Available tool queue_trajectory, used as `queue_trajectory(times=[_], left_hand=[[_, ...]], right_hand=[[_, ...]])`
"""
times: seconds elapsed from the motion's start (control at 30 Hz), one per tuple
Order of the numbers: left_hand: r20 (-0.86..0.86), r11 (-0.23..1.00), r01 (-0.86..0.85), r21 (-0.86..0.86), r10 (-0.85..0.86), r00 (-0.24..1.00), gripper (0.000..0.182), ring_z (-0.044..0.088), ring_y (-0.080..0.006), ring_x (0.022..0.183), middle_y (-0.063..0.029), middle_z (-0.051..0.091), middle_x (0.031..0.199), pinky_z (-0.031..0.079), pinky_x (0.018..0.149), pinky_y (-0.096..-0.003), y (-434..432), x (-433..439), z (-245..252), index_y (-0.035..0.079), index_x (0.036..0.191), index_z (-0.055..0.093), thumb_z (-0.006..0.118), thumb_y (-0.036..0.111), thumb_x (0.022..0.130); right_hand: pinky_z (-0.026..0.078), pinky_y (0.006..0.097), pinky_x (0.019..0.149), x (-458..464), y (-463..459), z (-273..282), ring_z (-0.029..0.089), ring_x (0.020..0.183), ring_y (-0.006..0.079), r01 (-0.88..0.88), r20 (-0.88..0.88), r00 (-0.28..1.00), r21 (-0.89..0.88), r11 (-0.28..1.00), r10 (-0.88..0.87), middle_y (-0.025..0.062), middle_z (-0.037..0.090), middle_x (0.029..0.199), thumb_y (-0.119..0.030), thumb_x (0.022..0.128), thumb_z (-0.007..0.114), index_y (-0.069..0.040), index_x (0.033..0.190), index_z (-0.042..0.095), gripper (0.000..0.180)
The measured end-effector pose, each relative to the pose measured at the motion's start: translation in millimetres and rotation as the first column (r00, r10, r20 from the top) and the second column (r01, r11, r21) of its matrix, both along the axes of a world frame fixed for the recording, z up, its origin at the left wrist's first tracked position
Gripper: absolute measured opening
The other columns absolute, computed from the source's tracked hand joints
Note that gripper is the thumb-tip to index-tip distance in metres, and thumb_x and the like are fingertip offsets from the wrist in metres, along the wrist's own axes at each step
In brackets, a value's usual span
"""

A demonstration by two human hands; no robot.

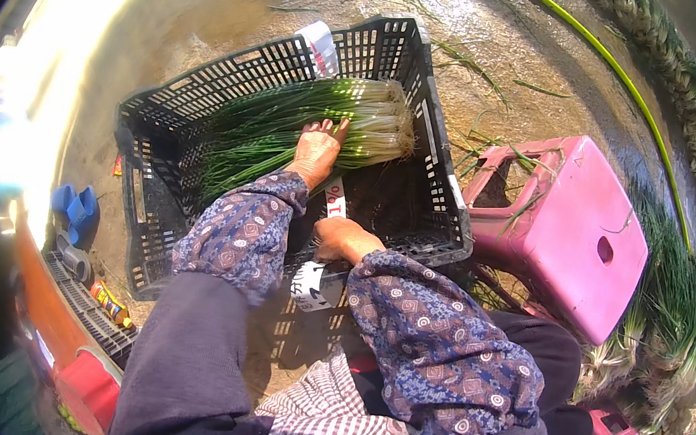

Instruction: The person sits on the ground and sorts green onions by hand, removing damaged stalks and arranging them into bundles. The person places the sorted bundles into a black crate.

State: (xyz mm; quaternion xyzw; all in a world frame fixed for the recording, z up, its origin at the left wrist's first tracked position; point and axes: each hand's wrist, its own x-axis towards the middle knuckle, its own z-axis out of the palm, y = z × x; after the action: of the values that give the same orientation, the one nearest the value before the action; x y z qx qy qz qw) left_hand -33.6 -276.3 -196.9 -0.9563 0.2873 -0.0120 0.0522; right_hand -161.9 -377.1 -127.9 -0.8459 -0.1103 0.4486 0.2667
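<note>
A large bundle of green onions [336, 109] lies in a black plastic crate [440, 157], its white roots towards the crate's right end. My left hand [319, 152] rests on top of the bundle with its fingers spread. Across the crate's near edge, my right hand [344, 241] is closed at a white printed strip [309, 287]; the strip runs from under the onions over the near rim. How firmly the fingers hold it is hidden. Another part of a white strip [320, 47] hangs over the far rim.
A pink plastic stool [586, 231] stands right of the crate, with more green onions [674, 317] beyond it. A yellow-green hose [633, 91] curves across the wet floor. Blue slippers [80, 213], a yellow bottle [111, 304] and a red container [89, 388] are at the left.
</note>
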Motion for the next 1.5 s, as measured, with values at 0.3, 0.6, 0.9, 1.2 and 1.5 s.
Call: queue_trajectory(times=[0.3,0.6,0.9,1.2,1.5], left_hand=[[-0.159,0.972,-0.09,0.217,0.126,0.979,0.091,0.057,-0.0333,0.113,-0.0171,0.055,0.131,0.039,0.099,-0.0528,-4.3,18.4,-28.3,0.013,0.155,0.024,0.071,0.025,0.077],[-0.294,0.732,-0.091,-0.676,-0.154,0.943,0.062,0.066,-0.0302,0.103,-0.0196,0.068,0.112,0.051,0.09,-0.0384,-10.8,-48.2,189.1,0.003,0.129,0.058,0.076,0.018,0.072],[-0.178,0.497,0.072,-0.865,-0.436,0.882,0.04,0.063,-0.0259,0.105,-0.0154,0.068,0.109,0.047,0.096,-0.0383,-168.7,-173.2,318.6,-0.001,0.119,0.064,0.073,0.009,0.082],[-0.382,0.628,0.653,-0.424,-0.778,0.499,0.038,0.061,-0.0295,0.109,-0.0086,0.066,0.112,0.048,0.092,-0.0443,-225.6,-154.6,343.4,0.008,0.107,0.066,0.08,0.028,0.077],[-0.585,0.645,0.55,-0.53,-0.748,0.314,0.027,0.058,-0.0271,0.109,-0.0076,0.063,0.105,0.046,0.092,-0.0402,-208.0,-153.2,368.5,0.007,0.101,0.064,0.07,0.03,0.087]], right_hand=[[0.054,0.0477,0.068,-10.2,-59.7,189.4,0.068,0.077,0.0388,-0.139,0.661,0.749,0.238,0.961,-0.055,0.0204,0.068,0.078,-0.014,0.078,0.066,-0.001,0.081,0.068,0.014],[0.052,0.0313,0.064,-342.9,-313.6,366.1,0.065,0.072,0.0197,0.127,0.123,0.461,0.971,0.203,-0.879,0.0117,0.068,0.081,-0.026,0.095,0.066,0.0,0.083,0.068,0.028],[0.046,0.0434,0.097,-522.5,-335.5,157.5,0.059,0.112,0.0374,0.967,0.616,0.096,0.128,0.219,-0.782,0.0216,0.056,0.128,-0.026,0.089,0.066,-0.003,0.113,0.066,0.034],[0.045,0.0471,0.092,-412.4,-400.6,228.6,0.061,0.105,0.0365,0.681,0.622,0.429,0.252,0.687,-0.655,0.0194,0.061,0.121,-0.022,0.077,0.067,-0.001,0.116,0.059,0.045],[0.045,0.0433,0.088,-373.6,-418.3,254.4,0.061,0.105,0.0348,0.592,0.285,0.646,0.398,0.701,-0.708,0.0155,0.064,0.121,-0.019,0.077,0.066,-0.004,0.108,0.067,0.034]])
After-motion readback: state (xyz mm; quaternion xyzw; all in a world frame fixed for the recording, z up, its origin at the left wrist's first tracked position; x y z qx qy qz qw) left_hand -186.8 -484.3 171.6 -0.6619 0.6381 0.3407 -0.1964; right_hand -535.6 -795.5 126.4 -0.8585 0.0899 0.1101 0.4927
